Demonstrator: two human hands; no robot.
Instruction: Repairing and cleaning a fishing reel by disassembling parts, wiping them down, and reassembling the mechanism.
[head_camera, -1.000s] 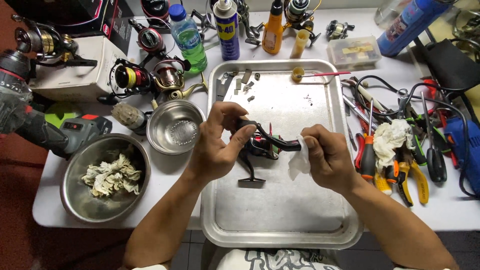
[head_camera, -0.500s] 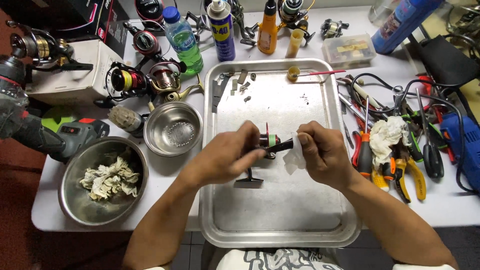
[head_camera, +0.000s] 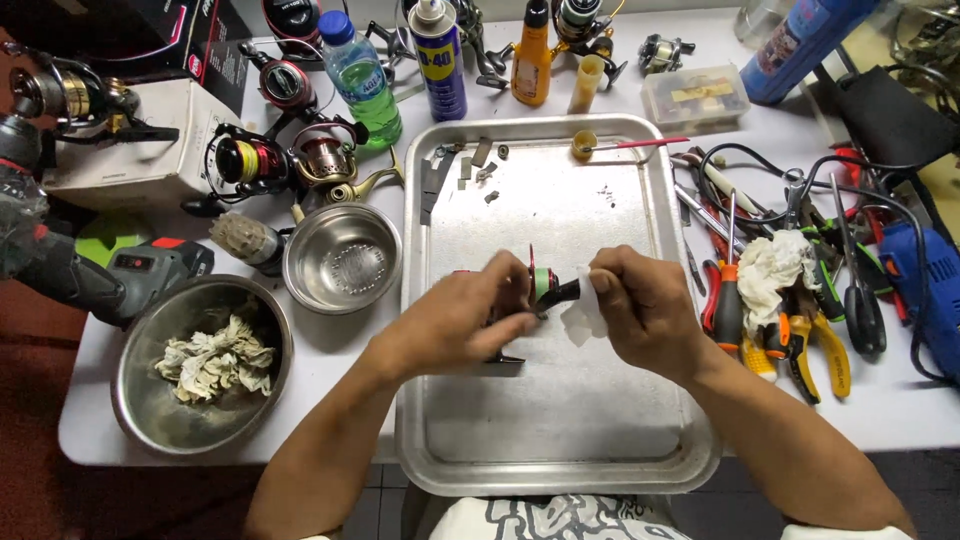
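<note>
The left hand (head_camera: 465, 325) has its fingers curled tight around a small fishing reel (head_camera: 530, 295), holding it just above the middle of the metal tray (head_camera: 560, 440). The right hand (head_camera: 640, 310) pinches a scrap of white tissue (head_camera: 582, 315) between thumb and forefingers, pressed against the reel's dark stem just beside the green spool.

The reel looks rigid and compact, metal and hard plastic, probably with some heft for its size. It may be greasy, so the body under the left fingers is the sure place to grip; the thin red rim looks easy to bend. The tissue is limp and tears readily.

Beyond the fingertips, at the tray's far end, lie small loose parts (head_camera: 470, 170) and a little yellow cap (head_camera: 584, 143). To the left of the left hand sits an empty steel bowl (head_camera: 340, 258), and further out a bigger bowl of crumpled rags (head_camera: 200, 365). To the right of the right hand, pliers and screwdrivers (head_camera: 790, 340) crowd the tabletop (head_camera: 330, 370), close to the wrist.
</note>
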